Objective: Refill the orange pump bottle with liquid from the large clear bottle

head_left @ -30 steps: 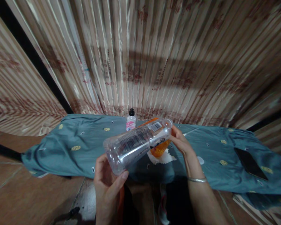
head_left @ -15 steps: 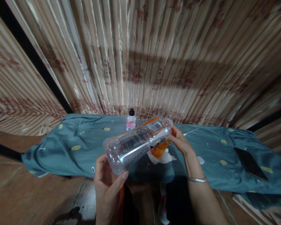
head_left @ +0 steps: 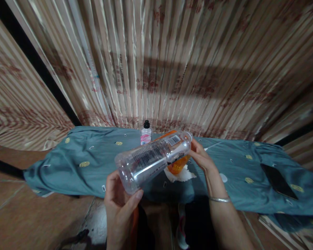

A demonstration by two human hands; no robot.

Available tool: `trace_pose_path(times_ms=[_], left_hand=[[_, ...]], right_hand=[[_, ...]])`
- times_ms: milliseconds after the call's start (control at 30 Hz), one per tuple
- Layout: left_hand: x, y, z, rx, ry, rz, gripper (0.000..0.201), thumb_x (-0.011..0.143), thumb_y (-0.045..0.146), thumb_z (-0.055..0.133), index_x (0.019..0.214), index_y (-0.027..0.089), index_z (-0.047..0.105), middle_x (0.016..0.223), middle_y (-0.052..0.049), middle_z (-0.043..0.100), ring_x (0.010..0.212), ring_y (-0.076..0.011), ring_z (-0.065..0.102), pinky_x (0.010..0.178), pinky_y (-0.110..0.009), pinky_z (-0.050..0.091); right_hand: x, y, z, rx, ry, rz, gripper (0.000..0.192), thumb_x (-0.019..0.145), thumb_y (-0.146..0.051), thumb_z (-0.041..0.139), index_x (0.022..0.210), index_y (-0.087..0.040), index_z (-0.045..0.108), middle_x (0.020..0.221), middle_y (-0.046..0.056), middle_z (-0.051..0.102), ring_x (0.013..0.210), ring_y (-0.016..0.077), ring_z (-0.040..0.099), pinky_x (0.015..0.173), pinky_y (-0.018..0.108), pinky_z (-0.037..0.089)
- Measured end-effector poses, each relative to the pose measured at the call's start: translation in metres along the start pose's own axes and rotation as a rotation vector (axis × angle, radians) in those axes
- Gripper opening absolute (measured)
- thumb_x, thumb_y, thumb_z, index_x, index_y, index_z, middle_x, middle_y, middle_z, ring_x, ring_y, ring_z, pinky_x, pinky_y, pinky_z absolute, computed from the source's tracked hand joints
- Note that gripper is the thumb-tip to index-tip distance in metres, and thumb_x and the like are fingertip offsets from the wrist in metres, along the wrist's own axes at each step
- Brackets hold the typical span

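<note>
A clear plastic bottle [head_left: 151,163] with dark printing and a barcode lies tilted between my two hands, its neck up and to the right. My left hand [head_left: 120,198] is closed around the base, thumb on the near side. At the neck end, my right hand [head_left: 200,156] grips from behind, with most of its fingers hidden by the bottle. Behind the bottle an orange container [head_left: 178,166] shows in part, resting on a crumpled white tissue [head_left: 184,175]. Beyond stands a small bottle [head_left: 146,133] with a black cap and pink label.
A teal patterned cloth [head_left: 94,173] covers the long surface. Toward the right lies a black phone [head_left: 279,181]; a pale round spot [head_left: 223,178] is near my right wrist. A pleated curtain [head_left: 156,69] hangs right behind, with dark poles [head_left: 39,66] at the sides.
</note>
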State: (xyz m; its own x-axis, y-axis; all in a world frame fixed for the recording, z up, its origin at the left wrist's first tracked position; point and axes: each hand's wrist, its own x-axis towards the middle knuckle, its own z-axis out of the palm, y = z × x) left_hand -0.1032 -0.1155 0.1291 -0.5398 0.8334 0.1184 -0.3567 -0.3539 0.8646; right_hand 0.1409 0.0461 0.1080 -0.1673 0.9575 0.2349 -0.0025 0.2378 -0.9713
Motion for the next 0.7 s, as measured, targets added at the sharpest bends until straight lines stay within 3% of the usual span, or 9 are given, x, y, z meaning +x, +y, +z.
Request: trace_pose_path(times_ms=[200, 533, 700], left_hand=[[-0.002, 0.002, 0.003, -0.009, 0.018, -0.009, 0.048, 0.064, 0.037, 0.097, 0.105, 0.026, 0.074, 0.106, -0.002, 0.076, 0.098, -0.0175, 0.072, 0.086, -0.024, 0.057], [0.006, -0.007, -0.013, 0.022, -0.071, 0.026, 0.046, 0.065, 0.031, 0.096, 0.106, 0.027, 0.075, 0.106, -0.004, 0.077, 0.098, -0.0202, 0.073, 0.084, -0.027, 0.06], [0.002, -0.004, -0.006, -0.005, -0.041, 0.013, 0.048, 0.063, 0.033, 0.098, 0.105, 0.026, 0.075, 0.106, -0.003, 0.077, 0.097, -0.019, 0.073, 0.084, -0.026, 0.06]], right_hand=[[0.0, 0.0, 0.0, 0.004, 0.004, 0.012, 0.07, 0.067, -0.047, 0.094, 0.131, -0.029, 0.072, 0.137, 0.005, 0.075, 0.138, 0.0319, 0.062, 0.124, 0.048, 0.042], [-0.001, -0.003, 0.001, -0.008, 0.016, 0.014, 0.068, 0.067, -0.047, 0.094, 0.13, -0.031, 0.072, 0.137, 0.003, 0.075, 0.138, 0.0321, 0.062, 0.125, 0.049, 0.04], [-0.001, -0.003, 0.0, -0.004, -0.001, 0.018, 0.066, 0.069, -0.046, 0.093, 0.129, -0.03, 0.072, 0.136, 0.003, 0.076, 0.137, 0.0314, 0.062, 0.122, 0.047, 0.044]])
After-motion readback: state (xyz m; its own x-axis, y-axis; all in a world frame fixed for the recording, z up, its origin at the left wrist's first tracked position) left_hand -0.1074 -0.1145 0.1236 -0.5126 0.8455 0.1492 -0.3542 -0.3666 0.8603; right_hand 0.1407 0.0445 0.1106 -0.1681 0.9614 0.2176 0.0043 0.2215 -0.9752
